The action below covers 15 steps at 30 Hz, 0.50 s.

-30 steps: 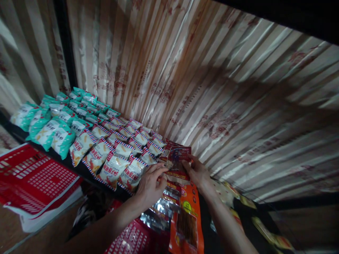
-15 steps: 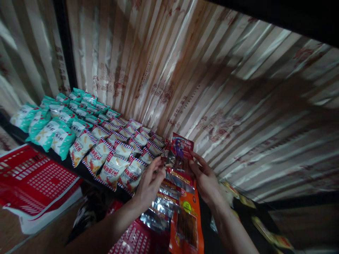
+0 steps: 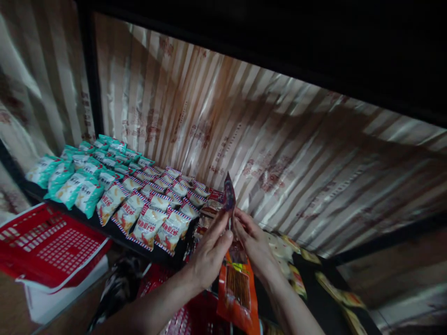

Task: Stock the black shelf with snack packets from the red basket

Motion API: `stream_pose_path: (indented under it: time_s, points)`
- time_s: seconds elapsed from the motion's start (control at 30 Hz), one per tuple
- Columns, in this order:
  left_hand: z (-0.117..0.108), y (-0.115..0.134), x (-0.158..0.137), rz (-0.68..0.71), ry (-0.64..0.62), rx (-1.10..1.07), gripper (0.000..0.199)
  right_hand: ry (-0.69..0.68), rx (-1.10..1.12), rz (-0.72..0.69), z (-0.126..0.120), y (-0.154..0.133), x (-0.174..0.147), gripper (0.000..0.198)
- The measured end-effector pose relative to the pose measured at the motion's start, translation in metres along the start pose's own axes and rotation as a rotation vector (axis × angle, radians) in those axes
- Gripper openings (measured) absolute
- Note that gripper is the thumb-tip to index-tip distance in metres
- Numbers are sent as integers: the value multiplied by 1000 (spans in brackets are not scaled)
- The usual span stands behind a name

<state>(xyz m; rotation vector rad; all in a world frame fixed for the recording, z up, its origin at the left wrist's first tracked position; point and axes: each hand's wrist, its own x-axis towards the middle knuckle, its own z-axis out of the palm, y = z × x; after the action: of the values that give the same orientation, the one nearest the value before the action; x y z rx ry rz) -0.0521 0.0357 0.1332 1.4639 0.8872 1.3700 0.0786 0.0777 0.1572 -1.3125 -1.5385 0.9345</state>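
My left hand (image 3: 208,249) and my right hand (image 3: 252,242) are close together at the middle of the shelf. Between their fingers stands a dark red and purple snack packet (image 3: 228,193), turned nearly edge-on. Its lower part is hidden by the fingers. Below the hands is an orange snack packet (image 3: 237,288) whose window shows brown sticks; I cannot tell what supports it. Beside my left hand lie several brown and red packets (image 3: 206,218) on the shelf. Further left are rows of striped snack bags (image 3: 131,208).
Teal snack bags (image 3: 87,193) fill the shelf's left end. A red basket (image 3: 59,244) stands at lower left, and another red basket (image 3: 176,323) is below my forearms. Flat yellowish packs (image 3: 328,286) lie to the right. A striped curtain (image 3: 272,153) hangs behind; a dark beam (image 3: 279,37) crosses above.
My hands have come closer together around the purple packet, which has turned from facing me to nearly edge-on. Silver-backed packets seen under my hands earlier no longer show there. The view has shifted.
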Motion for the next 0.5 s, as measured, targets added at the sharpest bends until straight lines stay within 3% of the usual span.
stream_pose_path:
  time_s: [0.27, 0.5]
  points:
    - [12, 11, -16, 67, 59, 417, 45, -48, 305, 322, -7, -31, -32, 61]
    - [20, 8, -17, 94, -39, 472, 48, 47, 197, 244, -21, -16, -23, 37]
